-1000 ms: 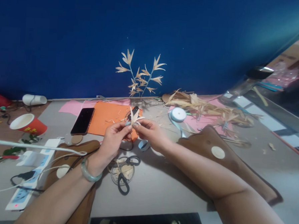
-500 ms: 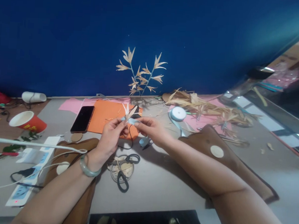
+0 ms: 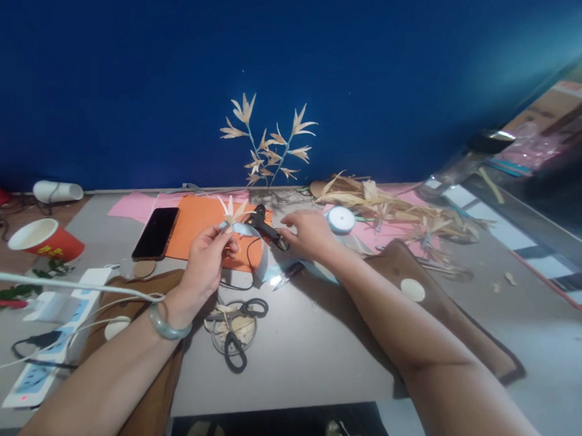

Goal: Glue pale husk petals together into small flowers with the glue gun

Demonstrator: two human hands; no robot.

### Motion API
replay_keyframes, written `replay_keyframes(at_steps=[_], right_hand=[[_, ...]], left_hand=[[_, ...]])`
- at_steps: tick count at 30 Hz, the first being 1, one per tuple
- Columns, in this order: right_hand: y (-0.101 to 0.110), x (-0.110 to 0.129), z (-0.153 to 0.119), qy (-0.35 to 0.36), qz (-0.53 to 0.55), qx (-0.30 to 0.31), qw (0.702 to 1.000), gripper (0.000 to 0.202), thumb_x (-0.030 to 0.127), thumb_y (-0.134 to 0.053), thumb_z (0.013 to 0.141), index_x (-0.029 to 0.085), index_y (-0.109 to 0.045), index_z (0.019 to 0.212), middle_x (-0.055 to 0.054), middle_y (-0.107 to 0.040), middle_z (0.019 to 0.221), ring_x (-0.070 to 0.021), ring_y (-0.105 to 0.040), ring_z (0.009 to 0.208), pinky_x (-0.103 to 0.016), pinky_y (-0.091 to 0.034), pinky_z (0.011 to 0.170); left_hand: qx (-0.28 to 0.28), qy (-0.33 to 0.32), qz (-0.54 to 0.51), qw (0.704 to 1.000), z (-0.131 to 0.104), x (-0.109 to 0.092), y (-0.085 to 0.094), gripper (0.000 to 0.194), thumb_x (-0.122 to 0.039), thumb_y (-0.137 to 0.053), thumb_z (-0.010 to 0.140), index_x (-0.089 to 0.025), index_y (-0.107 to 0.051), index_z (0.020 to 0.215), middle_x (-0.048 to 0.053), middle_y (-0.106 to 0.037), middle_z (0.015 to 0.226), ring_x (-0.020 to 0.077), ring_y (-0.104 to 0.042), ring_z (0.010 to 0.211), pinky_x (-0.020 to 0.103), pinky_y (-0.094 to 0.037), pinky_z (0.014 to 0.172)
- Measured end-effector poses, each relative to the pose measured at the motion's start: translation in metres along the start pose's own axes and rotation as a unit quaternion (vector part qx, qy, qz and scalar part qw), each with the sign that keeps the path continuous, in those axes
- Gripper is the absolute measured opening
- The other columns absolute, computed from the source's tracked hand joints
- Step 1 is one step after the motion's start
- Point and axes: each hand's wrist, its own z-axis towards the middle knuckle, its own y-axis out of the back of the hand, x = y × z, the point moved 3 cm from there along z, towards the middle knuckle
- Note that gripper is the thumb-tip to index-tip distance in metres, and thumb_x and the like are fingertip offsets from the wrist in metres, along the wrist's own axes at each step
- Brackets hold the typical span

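Note:
My left hand (image 3: 210, 249) pinches a small dried-husk flower (image 3: 232, 216) with pale pointed petals, upright over the orange sheet. Light blue ribbon (image 3: 245, 229) is at the flower's base and trails right toward the table. My right hand (image 3: 312, 235) is at the handle end of a black glue gun (image 3: 265, 226), thumb and forefinger apart; its other fingers are partly hidden. Below the hands, black-handled scissors (image 3: 236, 345) rest across a round dish of husk scraps (image 3: 246, 333). A ribbon roll (image 3: 340, 220) lies just beyond my right hand.
A branch of husk flowers (image 3: 270, 145) stands against the blue wall. Dried husks (image 3: 370, 196) lie on pink paper at right. On the left are a phone (image 3: 156, 234), a red paper cup (image 3: 48, 239) and a power strip (image 3: 55, 342) with cables. A brown pad (image 3: 442, 310) lies under my right forearm.
My right hand has let go of the ribbon by the flower and moved right to the glue gun's handle. My left hand still holds the flower. The whole view has shifted slightly.

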Motion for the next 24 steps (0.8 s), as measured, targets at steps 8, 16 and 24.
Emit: replay_keyframes(at_steps=[8, 16, 24], right_hand=[[-0.052, 0.018, 0.006, 0.052, -0.023, 0.003, 0.998, 0.045, 0.035, -0.054, 0.088, 0.009, -0.057, 0.124, -0.019, -0.062, 0.111, -0.0303, -0.053, 0.099, -0.039, -0.037, 0.084], [-0.040, -0.003, 0.009, 0.011, 0.167, -0.123, 0.978, 0.045, 0.026, -0.039, 0.091, 0.008, -0.047, 0.132, -0.020, -0.061, 0.117, -0.0292, -0.053, 0.105, -0.043, -0.041, 0.091], [-0.002, -0.008, 0.002, -0.125, 0.589, -0.223, 0.766, 0.028, 0.029, -0.056, 0.076, 0.021, -0.051, 0.102, 0.004, -0.052, 0.071, -0.0118, -0.052, 0.061, -0.028, -0.045, 0.063]], left_hand=[[-0.006, -0.019, 0.027, 0.999, -0.006, 0.000, -0.006, 0.029, -0.038, -0.077, 0.067, -0.014, -0.060, 0.073, -0.001, -0.063, 0.063, 0.0071, -0.056, 0.052, 0.019, -0.047, 0.051], [-0.023, -0.026, 0.015, 0.999, -0.004, -0.002, -0.003, 0.033, -0.041, -0.078, 0.064, -0.014, -0.060, 0.071, 0.000, -0.065, 0.065, 0.0089, -0.059, 0.054, 0.021, -0.049, 0.054], [-0.035, -0.049, 0.009, 0.998, 0.004, -0.006, 0.004, 0.028, -0.038, -0.076, 0.066, -0.014, -0.063, 0.073, -0.001, -0.062, 0.063, 0.0084, -0.058, 0.055, 0.022, -0.051, 0.058]])
